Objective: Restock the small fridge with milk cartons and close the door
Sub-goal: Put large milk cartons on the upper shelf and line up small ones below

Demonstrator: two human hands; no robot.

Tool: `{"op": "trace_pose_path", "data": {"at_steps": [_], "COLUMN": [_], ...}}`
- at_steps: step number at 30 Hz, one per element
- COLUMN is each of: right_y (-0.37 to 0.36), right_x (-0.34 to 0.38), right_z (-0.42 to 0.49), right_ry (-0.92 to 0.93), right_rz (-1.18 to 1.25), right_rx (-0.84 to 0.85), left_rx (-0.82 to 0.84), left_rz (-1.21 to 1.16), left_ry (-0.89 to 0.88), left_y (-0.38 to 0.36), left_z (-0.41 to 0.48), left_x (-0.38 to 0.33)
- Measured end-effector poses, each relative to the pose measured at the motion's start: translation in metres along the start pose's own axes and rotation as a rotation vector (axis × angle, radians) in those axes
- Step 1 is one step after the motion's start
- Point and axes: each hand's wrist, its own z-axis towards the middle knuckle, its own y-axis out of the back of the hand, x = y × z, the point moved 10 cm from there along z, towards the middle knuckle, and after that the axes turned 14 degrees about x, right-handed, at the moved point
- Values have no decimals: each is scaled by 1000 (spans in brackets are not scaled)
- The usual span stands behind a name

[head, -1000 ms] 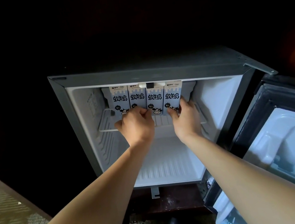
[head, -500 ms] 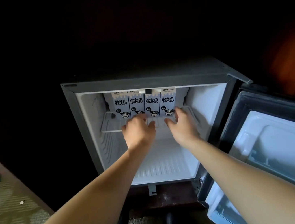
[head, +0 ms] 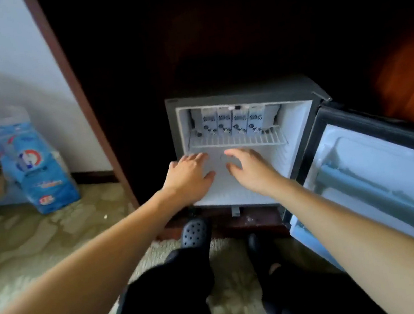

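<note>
Hands (head: pixel 190 177) (head: pixel 252 171) off cartons (head: pixel 238 123), fingers (head: pixel 195 158) apparently spread.

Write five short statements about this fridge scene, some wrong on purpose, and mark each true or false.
1. Four milk cartons stand in a row on the wire shelf. True.
2. The fridge door is shut. False: it stands open, swung out to the right.
3. The left hand grips a carton. False: it holds nothing, fingers spread, below the shelf.
4. The right hand holds nothing. True.
5. The blue package lies inside the fridge. False: it stands on the floor at the left, by the wall.
</note>
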Motion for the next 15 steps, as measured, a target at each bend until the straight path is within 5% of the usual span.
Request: {"op": "trace_pose_path", "data": {"at_steps": [15], "right_y": [-140], "right_x": [262], "right_z": [-75], "right_ry": [477], "right_rz": [-178], "right_rx": [312], "left_rx": [-192], "left_rz": [-20], "left_ry": [307], "left_y": [20], "left_z": [-305], "left_x": [157]}}
